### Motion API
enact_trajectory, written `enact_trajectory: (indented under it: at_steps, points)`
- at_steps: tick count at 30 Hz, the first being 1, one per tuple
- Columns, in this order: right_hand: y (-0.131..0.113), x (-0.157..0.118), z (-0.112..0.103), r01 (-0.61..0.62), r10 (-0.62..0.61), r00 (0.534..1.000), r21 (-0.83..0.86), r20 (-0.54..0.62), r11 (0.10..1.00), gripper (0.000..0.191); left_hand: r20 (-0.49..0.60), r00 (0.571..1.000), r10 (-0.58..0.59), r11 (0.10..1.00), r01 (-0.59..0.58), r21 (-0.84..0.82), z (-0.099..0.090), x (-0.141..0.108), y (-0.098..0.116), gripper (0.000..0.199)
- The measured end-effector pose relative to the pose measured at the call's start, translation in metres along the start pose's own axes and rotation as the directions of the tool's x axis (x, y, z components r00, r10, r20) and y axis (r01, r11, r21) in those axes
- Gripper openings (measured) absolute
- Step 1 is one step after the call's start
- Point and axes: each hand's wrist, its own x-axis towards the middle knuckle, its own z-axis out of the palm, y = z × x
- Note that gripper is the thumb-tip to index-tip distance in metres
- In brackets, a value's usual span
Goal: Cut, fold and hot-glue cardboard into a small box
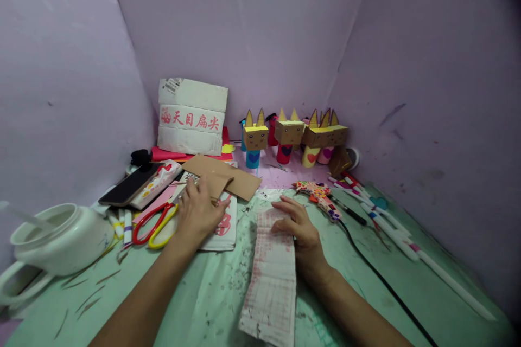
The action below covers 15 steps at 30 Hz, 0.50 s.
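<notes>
My left hand reaches over a pile of flat cardboard, thumb and fingers apart, with no clear hold on anything. Under and beside it are brown cardboard pieces and a white printed sheet. Scissors with red and yellow handles lie against that wrist, their blades mostly hidden beneath the hand. My right hand grips a long whitish strip of cardboard by its right edge, fingers over its face. Faded reddish print covers the strip, which slants toward me.
Cardboard-headed animal figures stand at the back. A patterned glue gun with a black cord lies right, near several markers. A white teapot-like vessel, a phone and a white box panel are left.
</notes>
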Motion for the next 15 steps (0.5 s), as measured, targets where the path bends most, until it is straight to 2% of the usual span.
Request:
enact_trajectory:
  at_steps: [2, 4, 5, 7, 8, 10, 11, 12, 13, 15]
  points:
    - [0.0, 0.001, 0.0, -0.072, 0.071, 0.997, 0.071, 0.016, 0.995, 0.015, 0.0, 0.999, -0.038, 0.993, 0.038, -0.112, 0.003, 0.0, 0.004, 0.068]
    - [-0.001, 0.003, 0.001, -0.194, 0.197, 0.98, 0.158, -0.008, 0.968, 0.021, 0.001, 0.997, -0.08, 0.975, 0.079, -0.208, -0.004, -0.001, 0.006, 0.061]
    - [-0.001, 0.005, 0.001, -0.284, 0.297, 0.954, 0.23, -0.025, 0.931, 0.022, 0.016, 0.995, -0.099, 0.962, 0.1, -0.255, -0.01, -0.003, 0.008, 0.058]
    - [-0.001, 0.01, 0.002, -0.477, 0.526, 0.85, 0.402, -0.013, 0.781, 0.021, 0.161, 0.979, -0.126, 0.894, 0.183, -0.409, -0.022, -0.009, 0.012, 0.057]
    - [-0.001, 0.012, 0.002, -0.554, 0.62, 0.784, 0.474, 0.021, 0.684, 0.021, 0.312, 0.942, -0.126, 0.802, 0.282, -0.526, -0.027, -0.013, 0.015, 0.059]
    - [-0.001, 0.015, 0.003, -0.648, 0.73, 0.675, 0.558, 0.106, 0.518, 0.028, 0.612, 0.786, -0.088, 0.461, 0.577, -0.674, -0.032, -0.022, 0.02, 0.06]
    - [-0.001, 0.015, 0.003, -0.671, 0.75, 0.647, 0.571, 0.14, 0.472, 0.032, 0.708, 0.704, -0.053, 0.272, 0.692, -0.668, -0.032, -0.025, 0.023, 0.058]
    - [-0.001, 0.016, 0.003, -0.687, 0.757, 0.632, 0.572, 0.167, 0.447, 0.036, 0.759, 0.65, -0.036, 0.12, 0.757, -0.642, -0.031, -0.027, 0.024, 0.056]
    - [-0.002, 0.016, 0.002, -0.701, 0.764, 0.617, 0.573, 0.19, 0.424, 0.036, 0.78, 0.625, -0.042, 0.032, 0.781, -0.624, -0.029, -0.029, 0.025, 0.053]
    - [-0.003, 0.015, 0.001, -0.726, 0.771, 0.597, 0.557, 0.221, 0.403, 0.038, 0.79, 0.609, -0.069, -0.042, 0.79, -0.612, -0.023, -0.03, 0.025, 0.047]
